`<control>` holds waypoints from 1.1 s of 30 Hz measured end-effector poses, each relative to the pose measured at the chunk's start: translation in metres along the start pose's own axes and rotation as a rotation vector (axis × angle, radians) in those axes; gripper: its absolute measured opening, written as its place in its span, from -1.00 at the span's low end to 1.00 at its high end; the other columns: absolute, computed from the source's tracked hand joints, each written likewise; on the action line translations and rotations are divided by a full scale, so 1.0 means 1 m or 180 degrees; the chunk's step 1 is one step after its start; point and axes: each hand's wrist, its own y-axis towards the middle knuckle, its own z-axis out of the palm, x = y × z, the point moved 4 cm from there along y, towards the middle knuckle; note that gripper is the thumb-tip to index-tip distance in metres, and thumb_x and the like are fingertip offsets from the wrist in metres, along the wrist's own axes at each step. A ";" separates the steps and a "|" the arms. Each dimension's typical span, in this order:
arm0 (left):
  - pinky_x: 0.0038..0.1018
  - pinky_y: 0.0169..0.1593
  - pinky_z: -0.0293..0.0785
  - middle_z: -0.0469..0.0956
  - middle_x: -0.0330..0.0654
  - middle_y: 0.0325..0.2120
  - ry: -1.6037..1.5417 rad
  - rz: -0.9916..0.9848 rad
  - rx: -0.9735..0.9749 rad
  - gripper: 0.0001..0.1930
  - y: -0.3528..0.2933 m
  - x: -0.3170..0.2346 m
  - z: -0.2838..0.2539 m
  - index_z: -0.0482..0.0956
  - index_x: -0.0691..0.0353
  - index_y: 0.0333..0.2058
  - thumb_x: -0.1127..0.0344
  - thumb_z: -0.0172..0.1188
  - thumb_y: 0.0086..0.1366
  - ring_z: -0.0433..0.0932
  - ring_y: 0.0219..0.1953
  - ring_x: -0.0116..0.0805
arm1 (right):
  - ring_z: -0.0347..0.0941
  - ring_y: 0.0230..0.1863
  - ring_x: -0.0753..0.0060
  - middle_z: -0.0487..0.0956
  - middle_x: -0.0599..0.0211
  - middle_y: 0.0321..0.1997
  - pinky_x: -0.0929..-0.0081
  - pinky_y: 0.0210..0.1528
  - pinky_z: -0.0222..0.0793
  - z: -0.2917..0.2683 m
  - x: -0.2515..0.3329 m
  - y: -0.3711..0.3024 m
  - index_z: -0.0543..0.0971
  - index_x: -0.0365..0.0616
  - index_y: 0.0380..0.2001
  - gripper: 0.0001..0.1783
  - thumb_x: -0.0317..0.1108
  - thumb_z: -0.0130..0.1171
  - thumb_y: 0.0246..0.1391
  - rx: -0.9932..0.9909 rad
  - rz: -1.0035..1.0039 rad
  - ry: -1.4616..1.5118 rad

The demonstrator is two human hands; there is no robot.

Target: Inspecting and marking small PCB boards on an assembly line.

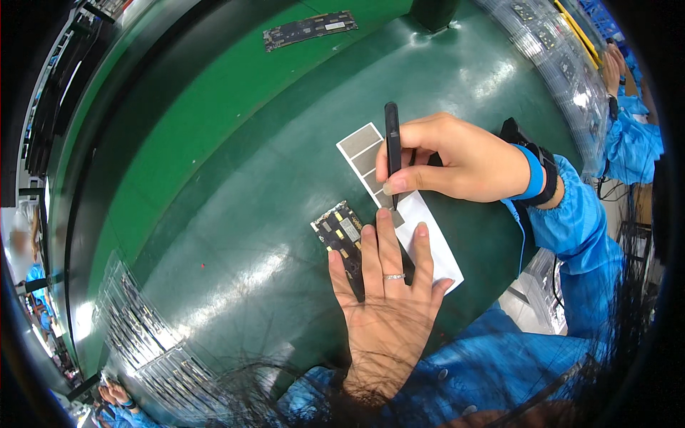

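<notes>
My right hand pinches slim black tweezers, held nearly upright. Their tip meets a grey rectangular sticker near the middle of a white backing strip. Several more grey stickers line the strip's far part, while its near part is bare. My left hand lies palm down with fingers spread, its fingertips on the strip and beside the tweezers' tip. Partly beneath that hand is a dark circuit board with gold and silver patches; its near end is hidden. A blue band circles my right wrist.
Another circuit board lies on the bright green strip beyond the dark green table. Clear trays of boards stand at the near left, more clear trays at the far right. A co-worker's hand is past those.
</notes>
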 end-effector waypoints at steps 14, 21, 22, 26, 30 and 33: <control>0.29 0.44 0.03 0.22 0.15 0.44 -0.0253 0.0003 -0.0268 -0.20 -0.006 0.003 -0.012 0.36 0.07 0.38 -0.30 0.20 0.33 0.30 0.41 0.04 | 0.51 -0.21 0.66 0.63 0.46 -0.22 0.61 -0.12 0.47 0.012 0.000 0.025 0.62 -0.29 -0.08 -0.77 -0.33 0.27 0.38 -0.0206 -0.0008 0.1368; 0.06 0.45 0.24 0.19 0.30 0.42 -0.0082 -0.0473 -0.0058 -0.06 -0.014 0.011 -0.020 0.31 0.40 0.37 -0.30 0.24 0.31 0.26 0.42 0.21 | 0.50 -0.27 0.62 0.60 0.43 -0.32 0.57 -0.17 0.43 0.032 -0.001 0.050 0.64 -0.27 -0.12 -0.77 -0.30 0.30 0.34 0.0019 -0.0197 0.1020; 0.05 0.44 0.28 0.18 0.31 0.43 -0.0107 -0.0498 -0.0008 -0.05 -0.015 0.013 -0.019 0.30 0.43 0.37 -0.28 0.26 0.30 0.26 0.43 0.22 | 0.50 -0.27 0.62 0.60 0.43 -0.32 0.57 -0.17 0.43 0.032 -0.001 0.051 0.64 -0.27 -0.12 -0.77 -0.30 0.30 0.34 0.0023 -0.0202 0.1027; 0.01 0.42 0.32 0.17 0.30 0.43 -0.0182 -0.0490 -0.0040 -0.05 -0.014 0.019 -0.021 0.28 0.47 0.37 -0.24 0.29 0.30 0.27 0.42 0.22 | 0.48 -0.27 0.62 0.59 0.42 -0.33 0.55 -0.18 0.42 0.032 0.001 0.049 0.64 -0.26 -0.15 -0.78 -0.29 0.30 0.34 -0.0004 -0.0112 0.0932; -0.04 0.42 0.34 0.18 0.30 0.42 -0.0150 -0.0374 -0.0048 -0.05 -0.012 0.019 -0.015 0.27 0.47 0.38 -0.23 0.29 0.31 0.30 0.40 0.20 | 0.47 -0.25 0.62 0.59 0.42 -0.32 0.54 -0.19 0.42 0.032 0.004 0.047 0.64 -0.26 -0.15 -0.78 -0.29 0.30 0.34 -0.0040 -0.0125 0.0727; -0.06 0.42 0.35 0.19 0.29 0.42 -0.0148 -0.0381 -0.0063 -0.06 -0.012 0.019 -0.014 0.27 0.48 0.38 -0.21 0.29 0.31 0.32 0.39 0.18 | 0.53 -0.22 0.59 0.62 0.43 -0.28 0.54 -0.11 0.49 0.031 0.006 0.048 0.59 -0.26 -0.15 -0.85 -0.39 0.25 0.36 0.0071 -0.0090 0.0516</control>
